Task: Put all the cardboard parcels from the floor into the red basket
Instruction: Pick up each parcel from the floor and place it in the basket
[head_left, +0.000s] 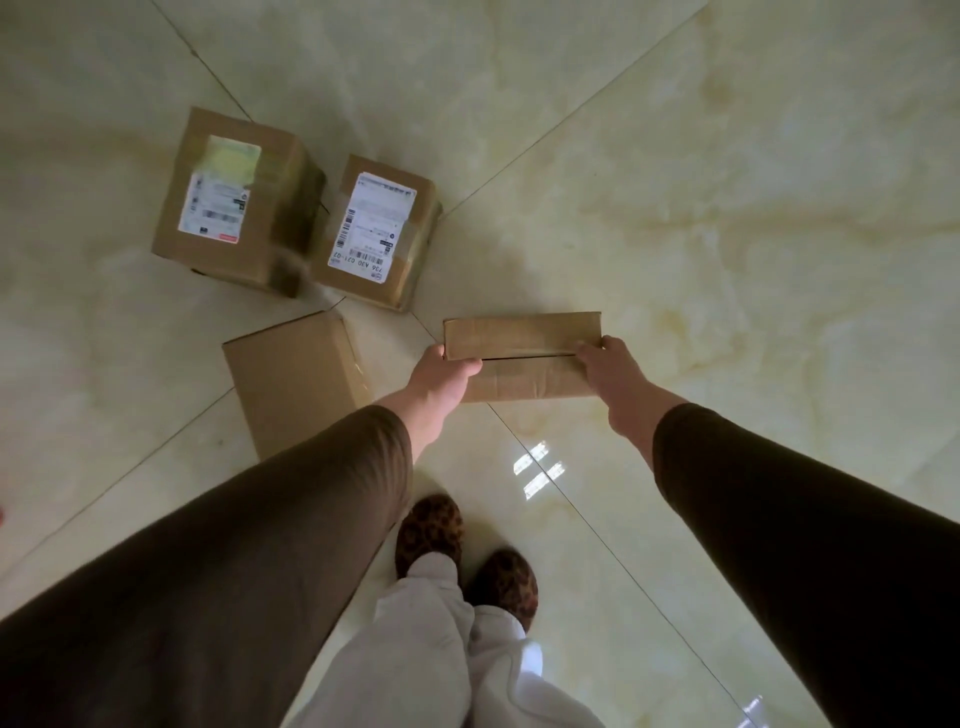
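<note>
Early going: flat cardboard parcel (522, 356) at centre gripped at both ends, left hand (448, 375) and right hand (613, 374) each curled round an edge; three parcels left on floor (727, 208) toward ten o'clock; red basket out of view.

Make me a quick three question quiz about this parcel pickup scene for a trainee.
1. True or false: both hands hold the flat parcel.
2. How many other parcels lie on the floor?
3. Which parcels carry shipping labels? A) the two far ones B) the plain near one

Key:
1. True: left hand and right hand grip its ends.
2. Three: large labelled parcel, small labelled parcel, plain parcel.
3. A.
</note>
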